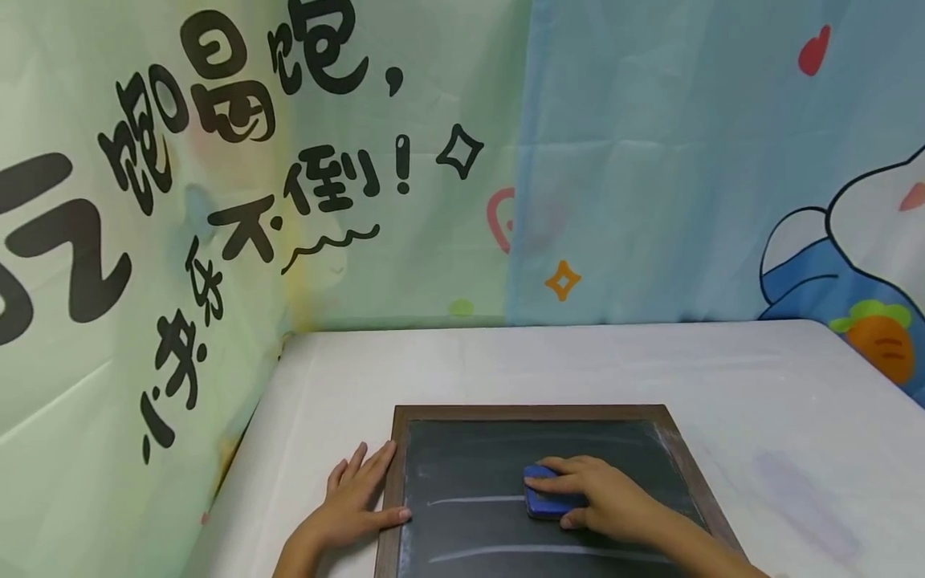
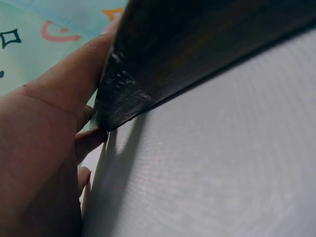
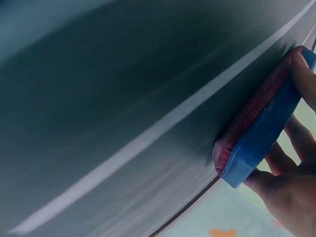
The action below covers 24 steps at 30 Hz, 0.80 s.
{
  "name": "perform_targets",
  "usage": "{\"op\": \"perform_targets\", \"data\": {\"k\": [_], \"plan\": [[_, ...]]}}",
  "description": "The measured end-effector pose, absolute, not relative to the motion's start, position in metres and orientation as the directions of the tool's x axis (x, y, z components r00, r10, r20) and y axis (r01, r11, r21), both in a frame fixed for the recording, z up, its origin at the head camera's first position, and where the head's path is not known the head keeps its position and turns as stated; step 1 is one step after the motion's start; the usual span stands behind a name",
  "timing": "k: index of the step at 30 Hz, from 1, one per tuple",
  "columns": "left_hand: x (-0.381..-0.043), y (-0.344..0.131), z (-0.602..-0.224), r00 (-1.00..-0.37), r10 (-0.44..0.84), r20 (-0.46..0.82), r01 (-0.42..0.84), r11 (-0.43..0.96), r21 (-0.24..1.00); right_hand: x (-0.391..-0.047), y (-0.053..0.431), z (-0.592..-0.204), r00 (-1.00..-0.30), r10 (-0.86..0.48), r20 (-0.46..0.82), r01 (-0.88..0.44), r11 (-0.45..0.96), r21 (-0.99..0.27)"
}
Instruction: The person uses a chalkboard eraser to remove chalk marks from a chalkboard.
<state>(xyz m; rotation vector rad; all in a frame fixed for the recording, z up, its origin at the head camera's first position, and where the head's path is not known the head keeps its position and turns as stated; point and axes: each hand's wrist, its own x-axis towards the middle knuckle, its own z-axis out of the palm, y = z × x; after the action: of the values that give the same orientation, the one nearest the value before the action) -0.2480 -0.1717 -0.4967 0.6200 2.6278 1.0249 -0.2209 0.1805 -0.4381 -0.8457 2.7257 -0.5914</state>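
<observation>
A blackboard with a brown wooden frame lies on the white table, its lower part cut off in the head view. My right hand grips a blue chalkboard eraser, thumb on one side and fingers on the other. In the right wrist view the eraser shows a dark red pad turned toward the board. White chalk lines run across the board; one ends at the eraser in the head view. At the frame's left side, my left hand rests with fingers spread, its thumb over the frame's edge.
The white table reaches back to a printed cloth backdrop with large black lettering. A faint purple stain marks the tabletop on the right. Green cloth hangs along the left side.
</observation>
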Motion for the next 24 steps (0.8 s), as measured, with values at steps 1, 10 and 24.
{"op": "perform_targets", "data": {"k": [1, 10, 24], "plan": [[-0.248, -0.171, -0.497, -0.878, 0.472, -0.080, 0.294, 0.662, 0.690, -0.221, 0.176, -0.437, -0.805, -0.586, -0.095, -0.495, 0.751, -0.437], [-0.249, -0.171, -0.496, -0.877, 0.474, -0.078, 0.294, 0.659, 0.693, -0.224, 0.140, -0.435, -0.777, -0.625, -0.079, -0.550, 0.734, -0.399], [-0.249, -0.170, -0.496, -0.879, 0.473, -0.057, 0.312, 0.663, 0.680, -0.228, 0.080, -0.432, -0.760, -0.640, -0.115, -0.579, 0.746, -0.328]]}}
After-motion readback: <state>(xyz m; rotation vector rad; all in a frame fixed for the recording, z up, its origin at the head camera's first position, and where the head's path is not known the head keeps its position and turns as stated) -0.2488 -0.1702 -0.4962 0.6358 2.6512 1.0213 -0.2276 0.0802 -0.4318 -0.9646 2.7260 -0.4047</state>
